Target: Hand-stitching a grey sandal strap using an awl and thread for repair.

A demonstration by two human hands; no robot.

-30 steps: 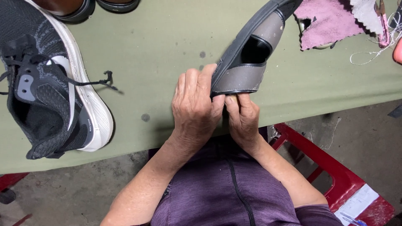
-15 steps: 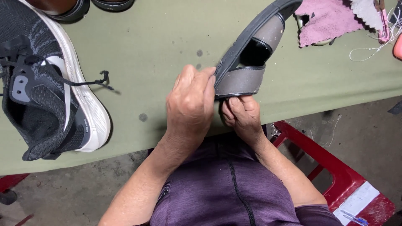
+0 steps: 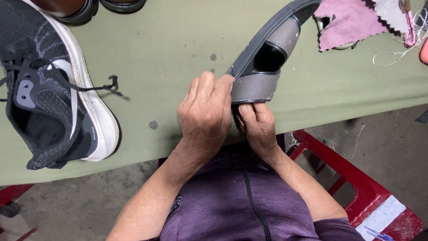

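- The grey sandal with a dark grey rubber sole [image 3: 267,58] has a lighter grey strap with small pale specks, and its inside looks black.
- The black knitted sports shoe with a white sole [image 3: 49,98] has black laces, a grey plastic piece at the heel and a white stripe on the side.
- The olive green cloth table cover [image 3: 169,49] is plain, with a few small dark spots.
- The pink ragged piece of cloth [image 3: 347,22] is one colour, a dusty pink.
- The purple zipped jacket [image 3: 240,201] is mottled, with a black zip.
- The red plastic stool [image 3: 352,178] is bright red.
- The thin white thread [image 3: 397,51] lies pale on the green.
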